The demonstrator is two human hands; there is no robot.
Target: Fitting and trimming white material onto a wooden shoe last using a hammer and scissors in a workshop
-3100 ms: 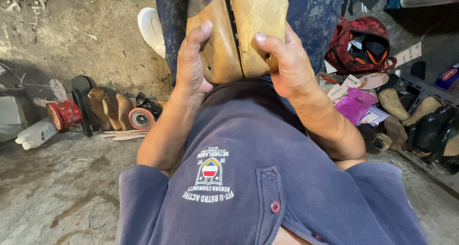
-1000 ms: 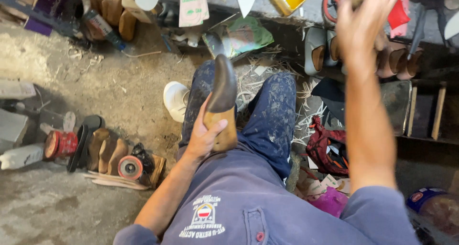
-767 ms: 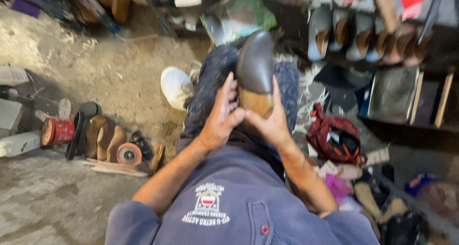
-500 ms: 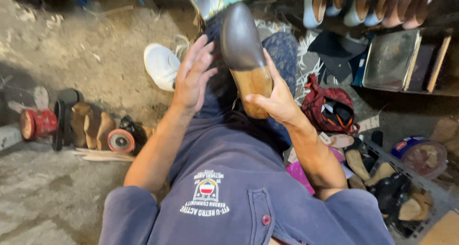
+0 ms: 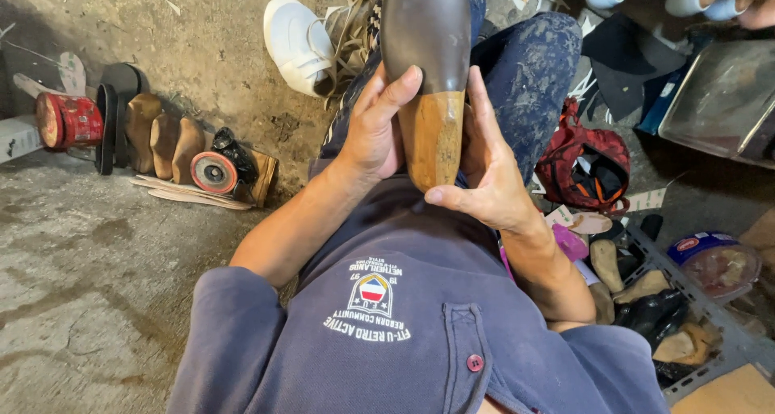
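My right hand [image 5: 484, 172] & left hand [image 5: 375, 127] clasp the wooden shoe last w/ dark leather upper [image 5: 428, 75] over my lap, fingers wrapped. Best keep thumbs pressing evenly, leather taut. Beyond: white sneaker [image 5: 299, 42] on floor.

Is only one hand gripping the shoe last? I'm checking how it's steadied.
No, both the left hand and the right hand clasp the wooden shoe last from opposite sides.
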